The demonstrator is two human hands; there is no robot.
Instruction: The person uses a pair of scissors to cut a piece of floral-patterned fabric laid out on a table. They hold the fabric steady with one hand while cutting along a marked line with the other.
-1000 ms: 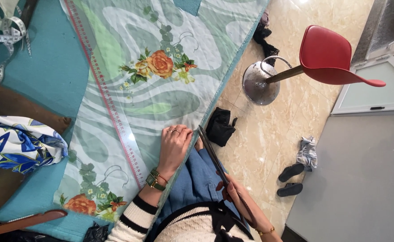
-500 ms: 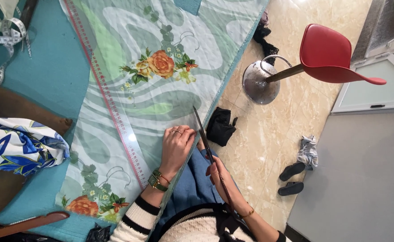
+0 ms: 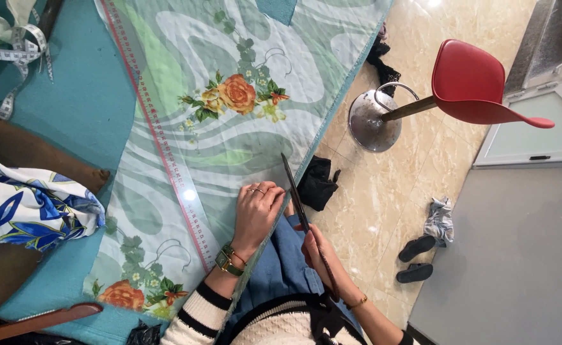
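Fabric [image 3: 242,128], pale green with printed orange roses, lies flat across the teal table [image 3: 83,108] and reaches its right-hand edge. We see the left hand [image 3: 255,214] pressed palm-down on the fabric near that edge, fingers together and slightly curled, gripping nothing; rings show on two fingers and a watch with bracelets sits on the wrist. The right hand [image 3: 316,246] is closed around the handles of the scissors [image 3: 300,207], which are long and dark. The blades point away from the person, running up along the fabric's edge just beside the left hand's fingertips. We cannot tell whether the blades are parted or whether they touch the cloth.

A long clear ruler [image 3: 159,137] with a red edge lies diagonally on the fabric, left of the left hand and apart from it. A measuring tape [image 3: 0,45] is heaped at the table's upper left corner. A folded blue-and-white floral cloth [image 3: 28,204] rests at the left side. On the floor to the right we note a red stool [image 3: 473,83] on a round metal base, a dark scrap [image 3: 316,182] just below the table edge, and a pair of dark sandals [image 3: 415,259] beside a crumpled grey cloth [image 3: 439,217].
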